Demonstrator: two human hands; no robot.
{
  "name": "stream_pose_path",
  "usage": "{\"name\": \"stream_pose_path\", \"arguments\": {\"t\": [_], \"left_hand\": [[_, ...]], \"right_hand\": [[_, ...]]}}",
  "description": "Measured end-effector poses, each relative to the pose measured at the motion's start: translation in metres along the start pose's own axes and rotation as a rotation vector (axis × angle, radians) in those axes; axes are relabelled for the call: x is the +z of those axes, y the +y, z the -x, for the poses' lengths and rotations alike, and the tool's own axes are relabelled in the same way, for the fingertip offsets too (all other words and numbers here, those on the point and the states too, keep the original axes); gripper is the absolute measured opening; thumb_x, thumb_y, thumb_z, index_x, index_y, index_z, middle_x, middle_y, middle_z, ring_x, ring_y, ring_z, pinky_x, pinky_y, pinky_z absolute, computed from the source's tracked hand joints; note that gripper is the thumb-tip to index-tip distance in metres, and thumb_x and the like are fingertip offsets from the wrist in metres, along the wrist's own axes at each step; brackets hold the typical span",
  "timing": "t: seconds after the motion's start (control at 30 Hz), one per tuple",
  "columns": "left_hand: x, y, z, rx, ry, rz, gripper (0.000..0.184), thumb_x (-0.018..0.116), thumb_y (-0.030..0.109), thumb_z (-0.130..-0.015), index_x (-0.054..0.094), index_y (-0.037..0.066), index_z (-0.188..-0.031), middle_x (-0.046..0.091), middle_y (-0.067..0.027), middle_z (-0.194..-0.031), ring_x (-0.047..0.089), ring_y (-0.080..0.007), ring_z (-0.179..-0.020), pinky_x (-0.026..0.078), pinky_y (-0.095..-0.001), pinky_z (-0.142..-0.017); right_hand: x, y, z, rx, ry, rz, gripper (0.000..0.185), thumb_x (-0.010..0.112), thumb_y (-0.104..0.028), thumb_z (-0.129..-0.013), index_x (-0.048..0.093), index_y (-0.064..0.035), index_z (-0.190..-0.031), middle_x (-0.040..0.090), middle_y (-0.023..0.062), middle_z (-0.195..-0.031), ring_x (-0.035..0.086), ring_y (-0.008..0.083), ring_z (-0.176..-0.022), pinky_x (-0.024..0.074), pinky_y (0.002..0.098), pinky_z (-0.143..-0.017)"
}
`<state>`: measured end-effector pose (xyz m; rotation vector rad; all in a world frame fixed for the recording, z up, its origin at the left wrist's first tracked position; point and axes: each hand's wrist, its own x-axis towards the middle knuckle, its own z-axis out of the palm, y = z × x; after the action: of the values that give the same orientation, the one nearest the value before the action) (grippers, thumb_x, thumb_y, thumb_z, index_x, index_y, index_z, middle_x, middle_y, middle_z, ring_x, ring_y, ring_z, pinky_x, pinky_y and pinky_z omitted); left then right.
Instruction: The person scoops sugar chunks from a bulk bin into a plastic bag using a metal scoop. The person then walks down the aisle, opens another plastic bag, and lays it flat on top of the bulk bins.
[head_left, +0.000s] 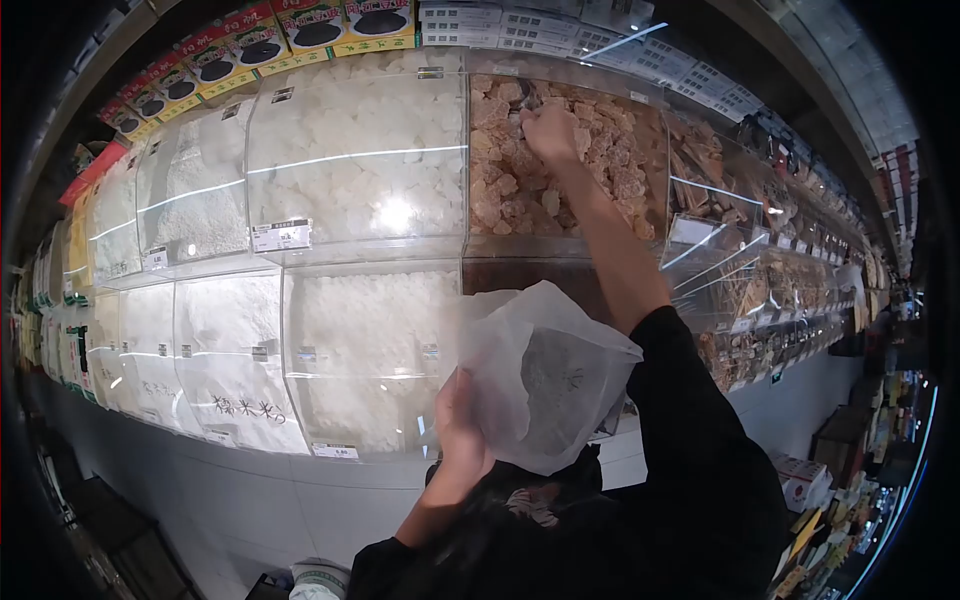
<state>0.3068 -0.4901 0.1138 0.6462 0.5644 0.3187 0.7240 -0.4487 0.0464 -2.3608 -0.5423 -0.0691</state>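
Right hand is extended over lumps in far bin | bag is held nearer by left hand at its left | powder is kept left | cartons are set farther behind

The single camera sits on the head and looks, wide and curved, forward and down at near transparent, box-shaped plastic bins.

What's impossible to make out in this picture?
Head view:
What the right hand may grip: covered by the hand itself.
Much of the dark lower bin: behind the plastic bag in the left hand.
Print on the price tags: too small.
The white tub: cut off by the bottom edge.
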Motion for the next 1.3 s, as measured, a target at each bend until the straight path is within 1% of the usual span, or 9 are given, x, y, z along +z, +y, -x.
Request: {"name": "stream_pose_path", "arguments": {"t": [0.17,0.27,0.37,0.63,0.73,1.0,1.13,1.2,1.3], "left_hand": [[-0.01,-0.009,0.0,-0.065,0.031,0.028,0.057,0.043,0.039,-0.101,0.042,-0.005,-0.138,0.051,-0.0167,-0.133,0.052,-0.0246,-0.121,0.044,-0.0375,-0.101],[-0.002,-0.004,0.001,-0.061,0.037,0.028,0.057,0.042,0.039,-0.101,0.041,-0.004,-0.138,0.05,-0.0162,-0.134,0.051,-0.0249,-0.122,0.043,-0.0381,-0.102],[0.004,0.0,0.003,-0.056,0.068,0.109,0.058,0.04,0.04,-0.101,0.039,-0.003,-0.14,0.05,-0.0156,-0.135,0.051,-0.0256,-0.123,0.042,-0.0392,-0.103],[0.005,-0.014,0.008,-0.069,-0.012,0.206,0.055,0.034,0.039,-0.102,0.038,0.0,-0.141,0.049,-0.014,-0.136,0.048,-0.0272,-0.126,0.039,-0.0396,-0.106],[0.013,-0.019,0.009,-0.023,0.018,0.306,0.045,0.036,0.034,-0.102,0.05,0.001,-0.128,0.059,-0.0094,-0.113,0.06,-0.0197,-0.099,0.05,-0.0324,-0.086],[0.006,-0.032,0.006,0.027,-0.131,0.286,0.043,0.035,0.034,-0.103,0.051,0.001,-0.127,0.062,-0.0083,-0.107,0.061,-0.0169,-0.096,0.05,-0.0296,-0.082],[0.037,-0.02,0.022,0.086,-0.064,0.115,0.045,0.032,0.035,-0.104,0.051,0.004,-0.129,0.061,-0.0044,-0.105,0.06,-0.0103,-0.085,0.05,-0.0242,-0.074],[0.032,-0.023,0.026,0.087,-0.075,-0.023,0.045,0.033,0.034,-0.104,0.052,0.004,-0.13,0.062,-0.0047,-0.104,0.06,-0.0101,-0.082,0.049,-0.0233,-0.069],[0.02,-0.026,0.022,0.155,-0.076,-0.193,0.045,0.034,0.033,-0.103,0.052,0.003,-0.132,0.062,-0.0071,-0.109,0.061,-0.0128,-0.085,0.051,-0.0247,-0.069]], "right_hand": [[0.004,0.011,0.013,-0.05,0.089,-0.098,0.036,0.063,-0.029,-0.089,0.067,0.0068,-0.084,0.064,0.022,-0.071,0.064,0.036,-0.069,0.0475,0.0434,-0.068],[0.0,0.032,0.021,-0.102,0.082,-0.235,0.037,0.062,-0.028,-0.091,0.067,0.0071,-0.081,0.06,0.0111,-0.061,0.059,0.0216,-0.061,0.044,0.039,-0.06],[-0.038,0.019,0.064,0.113,-0.036,-0.465,0.035,0.06,-0.028,-0.094,0.069,0.0034,-0.08,0.053,0.0019,-0.057,0.049,0.0101,-0.053,0.0371,0.0324,-0.049],[-0.163,0.006,0.175,0.303,-0.279,-0.635,0.028,0.056,-0.024,-0.098,0.067,-0.0021,-0.084,0.045,-0.006,-0.054,0.034,0.0023,-0.041,0.0217,0.0221,-0.038],[-0.222,-0.015,0.222,0.352,-0.388,-0.701,0.024,0.056,-0.021,-0.098,0.068,-0.0014,-0.093,0.043,-0.007,-0.053,0.032,0.0,-0.04,0.0177,0.0199,-0.038],[-0.303,-0.023,0.33,0.436,-0.747,-0.841,0.022,0.056,-0.014,-0.096,0.069,0.0023,-0.102,0.047,-0.0053,-0.055,0.033,-0.0002,-0.042,0.0188,0.0184,-0.038],[-0.275,-0.04,0.358,0.507,-0.749,-0.505,0.02,0.058,-0.014,-0.095,0.07,0.0011,-0.097,0.052,-0.0004,-0.06,0.042,0.0019,-0.051,0.0315,0.0215,-0.044],[-0.243,-0.03,0.363,-0.033,-0.702,-0.187,0.025,0.058,-0.021,-0.094,0.069,0.0018,-0.094,0.058,0.0072,-0.062,0.053,0.014,-0.052,0.043,0.0319,-0.05],[-0.181,-0.019,0.377,-0.194,-0.431,0.103,0.03,0.059,-0.025,-0.09,0.066,0.0038,-0.087,0.064,0.0171,-0.073,0.065,0.0318,-0.072,0.049,0.0441,-0.064]]}}
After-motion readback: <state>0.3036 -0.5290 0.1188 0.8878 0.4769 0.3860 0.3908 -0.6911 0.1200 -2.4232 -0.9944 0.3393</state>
